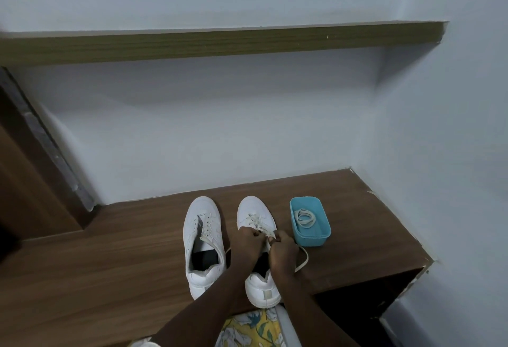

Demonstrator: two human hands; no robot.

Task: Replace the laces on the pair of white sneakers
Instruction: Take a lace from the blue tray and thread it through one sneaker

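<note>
Two white sneakers stand side by side on a brown wooden counter (110, 258), toes pointing away from me. The left sneaker (202, 239) has no lace in its eyelets. The right sneaker (257, 216) carries an off-white lace (259, 223) crossed over its front eyelets. My left hand (248, 242) and my right hand (283, 246) are curled over the middle of this shoe, each pinching the lace near the tongue. A loose loop of the lace (302, 260) trails onto the counter to the right of my right hand.
A light blue plastic tub (312, 236) stands right of the shoes and holds a coiled white lace (305, 217). A pale wall rises behind and to the right. A wooden shelf (220, 44) runs overhead. The counter's right end drops off near the wall.
</note>
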